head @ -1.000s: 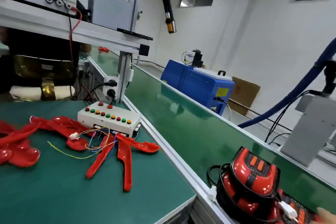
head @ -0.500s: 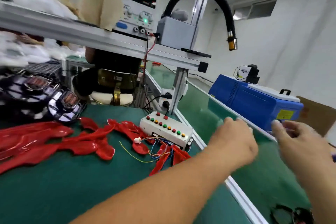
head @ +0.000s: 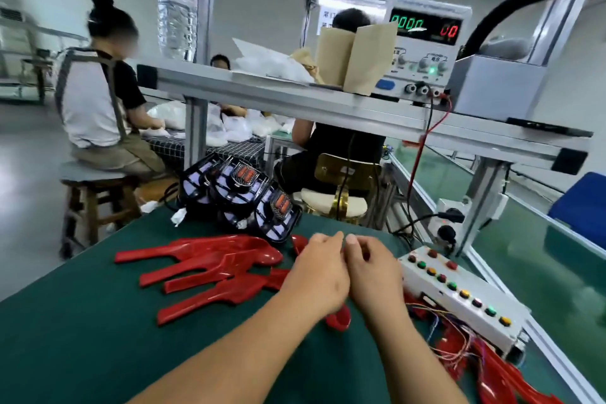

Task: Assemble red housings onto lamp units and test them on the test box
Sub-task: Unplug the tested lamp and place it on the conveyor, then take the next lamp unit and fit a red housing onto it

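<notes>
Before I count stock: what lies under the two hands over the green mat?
Glossy red plastic housings run beneath the left hand; one rounded end shows below its wrist. The right hand hides whatever it covers.

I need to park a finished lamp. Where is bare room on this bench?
Bare: the near-left mat, between the red housings and the front edge, and the conveyor belt right of the test box. Crowded: the far edge, with stacked lamp units, and the near-right corner, with wires and more housings.
</notes>
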Demonstrator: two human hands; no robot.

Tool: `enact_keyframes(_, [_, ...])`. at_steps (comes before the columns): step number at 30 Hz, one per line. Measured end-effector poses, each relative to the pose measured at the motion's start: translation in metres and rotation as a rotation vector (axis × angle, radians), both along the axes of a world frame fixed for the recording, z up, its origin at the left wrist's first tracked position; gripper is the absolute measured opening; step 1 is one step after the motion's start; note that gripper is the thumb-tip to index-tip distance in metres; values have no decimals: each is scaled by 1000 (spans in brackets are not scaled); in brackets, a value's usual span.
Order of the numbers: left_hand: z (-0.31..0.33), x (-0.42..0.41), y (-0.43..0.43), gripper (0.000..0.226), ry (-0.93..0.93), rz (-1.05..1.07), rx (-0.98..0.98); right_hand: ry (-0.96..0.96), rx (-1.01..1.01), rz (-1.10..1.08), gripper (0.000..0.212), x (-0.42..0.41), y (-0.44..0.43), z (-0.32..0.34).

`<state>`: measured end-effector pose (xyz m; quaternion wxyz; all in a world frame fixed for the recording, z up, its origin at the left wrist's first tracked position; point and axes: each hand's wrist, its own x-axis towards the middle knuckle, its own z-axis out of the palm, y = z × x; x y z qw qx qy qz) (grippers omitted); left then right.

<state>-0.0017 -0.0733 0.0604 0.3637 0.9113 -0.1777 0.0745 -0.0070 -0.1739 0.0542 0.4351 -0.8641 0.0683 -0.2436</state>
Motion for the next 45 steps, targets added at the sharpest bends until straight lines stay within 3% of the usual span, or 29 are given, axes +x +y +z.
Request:
enact_keyframes(6, [-57, 23, 59, 35, 50, 92, 59, 55, -2, 77, 18, 23, 56, -63])
enact_keyframes(11, [-57, 66, 92, 31, -61, 275, 10, 37, -288, 100, 20, 30, 63, -87])
enact_keyframes(15, [-41, 117, 112, 31, -33, 409, -56, 78, -453, 141, 29, 30, 66, -92])
enact_keyframes(21, [-36, 156, 99, 45, 48, 513, 52, 69, -468, 153, 31, 30, 65, -91])
enact_keyframes(26, [-37, 165, 91, 25, 7, 610, 178, 70, -451, 155, 29, 29, 65, -90])
enact_keyframes(29, [-31, 166, 90, 15, -29, 608, 110, 46, -419, 165, 29, 28, 65, -91])
enact_keyframes(36, [-2, 142, 87, 23, -21, 540, -146, -31, -341, 137, 27, 26, 63, -90])
enact_keyframes(39, [0, 104, 80, 13, -1, 456, -442, -108, -124, 83, 25, 25, 64, -82])
enact_keyframes(41, [-10, 74, 74, 14, 25, 406, -605, -161, 327, 18, 24, 23, 60, -66])
enact_keyframes(43, [-30, 48, 68, 24, 47, 365, -645, -149, 859, 105, 30, 20, 52, -48])
enact_keyframes(45, [-47, 25, 60, 25, 51, 326, -638, -86, 910, 214, 32, 14, 41, -39])
